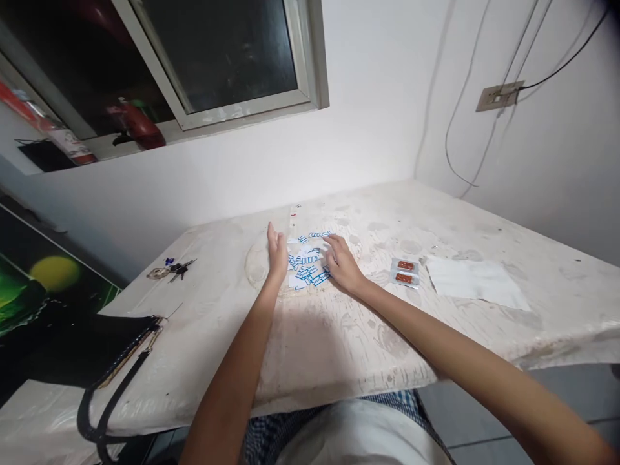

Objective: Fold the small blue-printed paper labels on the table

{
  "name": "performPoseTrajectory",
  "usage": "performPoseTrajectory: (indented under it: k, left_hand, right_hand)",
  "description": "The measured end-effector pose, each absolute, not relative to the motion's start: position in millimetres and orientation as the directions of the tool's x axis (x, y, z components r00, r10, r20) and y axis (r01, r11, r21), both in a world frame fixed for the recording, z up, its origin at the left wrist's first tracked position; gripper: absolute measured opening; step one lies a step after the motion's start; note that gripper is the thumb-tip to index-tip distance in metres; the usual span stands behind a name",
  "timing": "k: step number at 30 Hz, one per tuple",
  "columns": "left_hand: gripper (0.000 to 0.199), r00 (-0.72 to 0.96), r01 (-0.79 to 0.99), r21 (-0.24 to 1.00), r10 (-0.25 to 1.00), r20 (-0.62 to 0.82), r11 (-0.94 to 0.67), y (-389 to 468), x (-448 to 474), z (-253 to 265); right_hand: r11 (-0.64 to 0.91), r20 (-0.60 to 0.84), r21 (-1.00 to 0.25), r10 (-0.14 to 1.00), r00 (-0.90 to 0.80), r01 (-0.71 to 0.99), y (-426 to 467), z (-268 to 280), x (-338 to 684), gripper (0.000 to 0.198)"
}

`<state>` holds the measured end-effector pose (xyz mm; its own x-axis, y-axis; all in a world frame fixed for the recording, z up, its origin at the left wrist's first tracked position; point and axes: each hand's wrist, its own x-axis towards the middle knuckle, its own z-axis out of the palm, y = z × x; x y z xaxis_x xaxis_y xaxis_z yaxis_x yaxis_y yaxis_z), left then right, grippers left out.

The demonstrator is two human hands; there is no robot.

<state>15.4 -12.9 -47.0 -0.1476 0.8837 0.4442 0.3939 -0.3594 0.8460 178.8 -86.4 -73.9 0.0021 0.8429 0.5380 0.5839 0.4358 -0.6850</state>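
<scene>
Several small white paper pieces with blue markings (pixel 310 274) lie in a loose heap on a round, pale, clear-looking mat (pixel 255 265). My left hand (pixel 278 253) stands on edge at the heap's left side, fingers stretched forward, holding nothing. On the heap's right side, my right hand (pixel 341 263) rests with its fingers apart and slightly bent, fingertips at the pieces. Whether the right fingertips press on a piece is too small to tell. Part of the heap is hidden behind the right fingers.
Blister packs with red-brown contents (pixel 405 272) and a white cloth (pixel 477 282) lie to the right. Keys (pixel 181 268) are at the left, above a black bag (pixel 123 345) with a strap. A patterned cover lies over the table (pixel 387 213), which meets the wall behind.
</scene>
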Motion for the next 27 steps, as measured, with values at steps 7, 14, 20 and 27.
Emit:
performPoseTrajectory:
  k: [7, 14, 20, 27]
  left_hand:
    - [0.06, 0.028, 0.135, 0.963, 0.973, 0.23, -0.232, -41, 25, 0]
    - [0.059, 0.285, -0.349, 0.915, 0.908, 0.308, -0.201, -154, 53, 43]
    - [0.069, 0.141, -0.44, 0.878, 0.95, 0.278, -0.191, -218, 57, 50]
    - [0.058, 0.16, -0.7, 0.709, 0.949, 0.271, -0.085, -252, 47, 29]
  right_hand:
    - [0.337, 0.332, -0.939, 0.844, 0.421, 0.065, -84, -53, 201, 0.028]
    - [0.215, 0.221, -0.89, 0.975, 0.034, -0.403, -150, -5, 212, 0.056]
    - [0.344, 0.393, -0.903, 0.903, -0.173, -0.256, -232, 24, 189, 0.074]
    - [0.21, 0.357, -0.824, 0.914, -0.194, -0.525, -262, 11, 169, 0.072]
